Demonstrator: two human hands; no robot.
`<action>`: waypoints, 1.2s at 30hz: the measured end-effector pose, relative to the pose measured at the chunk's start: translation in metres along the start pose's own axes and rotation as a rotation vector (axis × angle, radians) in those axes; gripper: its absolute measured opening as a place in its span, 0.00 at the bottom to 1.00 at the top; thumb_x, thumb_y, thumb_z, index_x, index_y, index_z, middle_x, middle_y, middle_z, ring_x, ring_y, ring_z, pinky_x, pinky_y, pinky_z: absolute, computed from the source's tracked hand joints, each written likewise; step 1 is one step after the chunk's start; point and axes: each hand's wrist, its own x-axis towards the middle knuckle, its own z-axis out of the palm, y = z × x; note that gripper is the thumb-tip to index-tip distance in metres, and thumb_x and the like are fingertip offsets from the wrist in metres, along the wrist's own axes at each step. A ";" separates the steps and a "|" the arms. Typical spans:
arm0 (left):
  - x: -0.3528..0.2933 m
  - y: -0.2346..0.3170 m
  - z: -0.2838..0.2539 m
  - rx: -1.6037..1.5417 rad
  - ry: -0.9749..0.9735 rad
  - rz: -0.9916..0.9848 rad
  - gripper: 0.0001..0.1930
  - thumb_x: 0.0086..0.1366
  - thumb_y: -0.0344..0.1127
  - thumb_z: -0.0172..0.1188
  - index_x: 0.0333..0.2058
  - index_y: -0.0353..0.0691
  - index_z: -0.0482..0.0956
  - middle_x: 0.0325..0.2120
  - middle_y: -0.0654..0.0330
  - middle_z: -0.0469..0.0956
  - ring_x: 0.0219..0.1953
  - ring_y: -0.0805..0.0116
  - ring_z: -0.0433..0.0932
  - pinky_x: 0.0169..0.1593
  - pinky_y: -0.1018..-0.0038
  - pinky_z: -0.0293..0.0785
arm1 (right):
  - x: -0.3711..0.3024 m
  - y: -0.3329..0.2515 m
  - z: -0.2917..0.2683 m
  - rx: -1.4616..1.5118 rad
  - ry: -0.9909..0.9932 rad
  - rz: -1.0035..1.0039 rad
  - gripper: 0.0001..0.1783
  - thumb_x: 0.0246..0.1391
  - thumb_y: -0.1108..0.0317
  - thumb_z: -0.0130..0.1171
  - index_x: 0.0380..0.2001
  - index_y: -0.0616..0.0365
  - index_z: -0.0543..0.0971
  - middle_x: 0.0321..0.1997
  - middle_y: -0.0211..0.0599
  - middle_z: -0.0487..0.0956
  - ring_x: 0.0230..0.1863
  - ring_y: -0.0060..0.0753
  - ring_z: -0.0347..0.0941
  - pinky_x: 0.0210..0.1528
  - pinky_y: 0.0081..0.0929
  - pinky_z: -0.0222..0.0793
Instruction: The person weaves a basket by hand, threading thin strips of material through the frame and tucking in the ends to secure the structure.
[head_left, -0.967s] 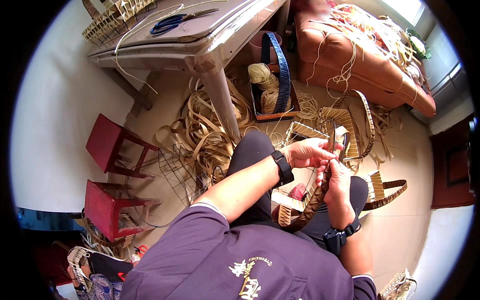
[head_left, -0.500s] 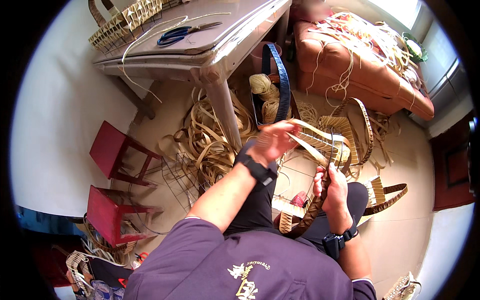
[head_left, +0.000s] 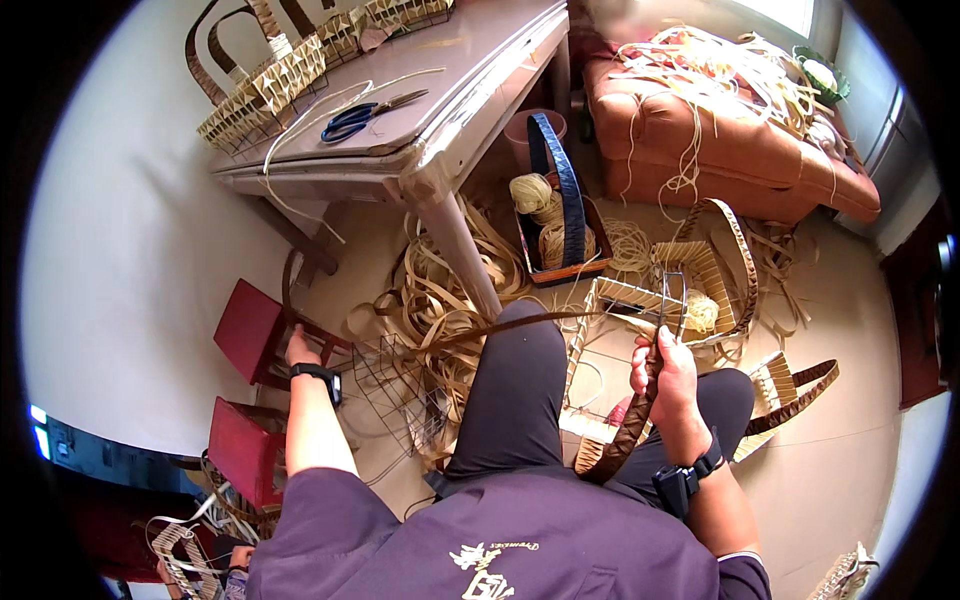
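My right hand (head_left: 670, 370) is closed around the brown-wrapped handle (head_left: 628, 432) of a wire-framed basket (head_left: 598, 292) between my knees. Bare wire (head_left: 676, 285) of that handle shows beyond my fingers. A long brown strip (head_left: 500, 326) leaves the handle by my right thumb and stretches left across my knee. Far out to the left, beside a red stool, my left hand (head_left: 303, 348) is closed on the strip; its tail curves up past the hand. My fingers there are small and partly hidden.
Two red stools (head_left: 245, 325) stand at left, near a wire frame (head_left: 385, 385) and piled strips (head_left: 440, 275). Scissors (head_left: 365, 115) lie on the table (head_left: 470, 60). A blue-handled basket (head_left: 567, 200) holds yarn balls. Finished-looking baskets (head_left: 750, 270) sit at right, below an orange sofa (head_left: 700, 150).
My left hand has swung from beside the handle far out to the left, drawing the looped strip out into a long line. My right hand keeps its grip on the handle.
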 end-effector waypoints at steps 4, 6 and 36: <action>-0.125 -0.012 0.059 0.673 -0.184 0.706 0.23 0.61 0.31 0.68 0.55 0.37 0.76 0.50 0.54 0.79 0.49 0.62 0.79 0.54 0.67 0.74 | 0.004 -0.001 0.002 -0.051 0.035 -0.018 0.21 0.73 0.54 0.44 0.39 0.65 0.73 0.22 0.37 0.77 0.13 0.26 0.65 0.15 0.25 0.61; -0.227 -0.015 0.108 0.327 -0.774 0.403 0.09 0.63 0.28 0.63 0.42 0.38 0.83 0.42 0.59 0.81 0.38 0.72 0.78 0.45 0.70 0.76 | 0.008 -0.003 0.001 -0.085 0.039 -0.053 0.20 0.74 0.55 0.44 0.39 0.64 0.74 0.21 0.37 0.76 0.12 0.26 0.64 0.15 0.25 0.61; -0.543 -0.077 0.202 0.478 -1.761 -0.073 0.18 0.74 0.47 0.56 0.46 0.35 0.78 0.23 0.60 0.78 0.14 0.73 0.73 0.18 0.76 0.73 | -0.001 0.009 0.010 -0.110 0.062 -0.099 0.22 0.74 0.51 0.41 0.36 0.58 0.70 0.17 0.37 0.74 0.10 0.28 0.69 0.10 0.24 0.63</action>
